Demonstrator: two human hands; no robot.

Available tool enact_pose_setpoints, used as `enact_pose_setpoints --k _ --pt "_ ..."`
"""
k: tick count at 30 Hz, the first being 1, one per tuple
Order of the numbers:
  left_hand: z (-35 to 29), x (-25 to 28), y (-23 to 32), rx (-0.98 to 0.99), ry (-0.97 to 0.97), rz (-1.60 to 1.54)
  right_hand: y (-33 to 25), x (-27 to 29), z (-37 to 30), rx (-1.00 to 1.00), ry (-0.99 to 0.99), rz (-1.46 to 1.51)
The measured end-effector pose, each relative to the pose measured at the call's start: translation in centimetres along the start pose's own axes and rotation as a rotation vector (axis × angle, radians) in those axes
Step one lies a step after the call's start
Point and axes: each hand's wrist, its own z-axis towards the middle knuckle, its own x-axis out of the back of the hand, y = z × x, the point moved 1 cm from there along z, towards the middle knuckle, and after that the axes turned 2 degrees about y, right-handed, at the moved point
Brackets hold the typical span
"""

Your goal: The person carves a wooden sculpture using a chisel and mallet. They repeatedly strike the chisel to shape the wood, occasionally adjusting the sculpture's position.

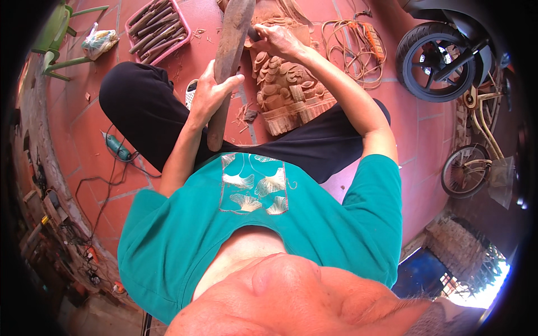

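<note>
My left hand [210,94] is wrapped round the narrower part of a long, flat-sided wooden club [228,53], its thumb pointing out to the right. The club's broad end runs past the top edge of the view, and its rounded lower end hangs near my lap. In my right hand [282,43], the fingers close on a dark stick-like tool [254,35], whose far part is hidden behind the club. Beneath and beyond my right forearm lies a reddish-brown carved wood piece [291,84] with deep relief, on the floor between my legs.
A pink basket [187,35] of dark wooden-handled tools stands at the far left, near a green chair [51,39] and a plastic bag [100,42]. A teal power tool [116,147] with a cord lies left. An orange power strip [374,42], coiled cable and motorbike wheel [434,61] are right.
</note>
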Motion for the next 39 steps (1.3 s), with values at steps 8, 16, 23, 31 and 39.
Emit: enact_pose_setpoints --k 8,16,23,31,39 --pt "0.1 -0.2 -1.0 -0.048 0.063 -0.065 1.3 2.6 0.2 -0.200 0.196 0.064" --pt "0.0 -0.5 -1.0 0.008 0.036 -0.079 0.8 2.3 0.3 -0.305 0.144 0.312" --pt "-0.1 -0.3 -0.6 0.005 0.048 -0.092 1.8 1.0 0.2 -0.185 0.130 0.452" --pt "-0.2 -0.2 -0.7 0.009 0.060 -0.083 1.5 -0.4 -0.1 -0.170 0.023 0.283" --pt "-0.3 -0.3 -0.3 -0.017 0.066 -0.091 -0.2 0.5 -0.1 -0.266 -0.123 0.221"
